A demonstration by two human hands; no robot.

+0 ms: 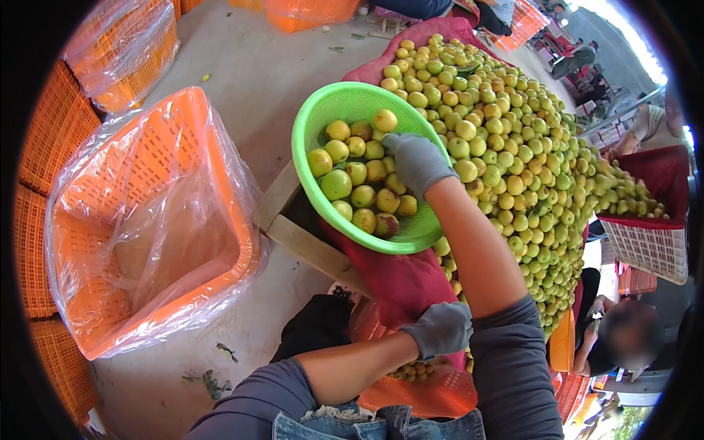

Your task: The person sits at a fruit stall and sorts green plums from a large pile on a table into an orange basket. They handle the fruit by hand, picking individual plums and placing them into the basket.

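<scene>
A bright green plastic colander [298, 139] holds several round yellow-green fruits [357, 173], some with brownish-red patches. My right hand [419, 161], in a grey glove, reaches over its right rim with the fingers curled down among the fruits. Whatever those fingers hold is hidden under the glove. My left hand [444, 330], gloved the same way, is closed beside the lower edge of the big fruit pile [506, 161], and its contents do not show. Under the colander a dark red cloth [400, 282] drapes over a wooden frame [315, 253].
An orange crate [238, 220] lined with clear plastic stands at the left. More orange crates [40, 257] are stacked along the left edge. At the right, fruits spill from a tilted white crate [649, 249] with a red lining. Other people [631, 330] are around the pile.
</scene>
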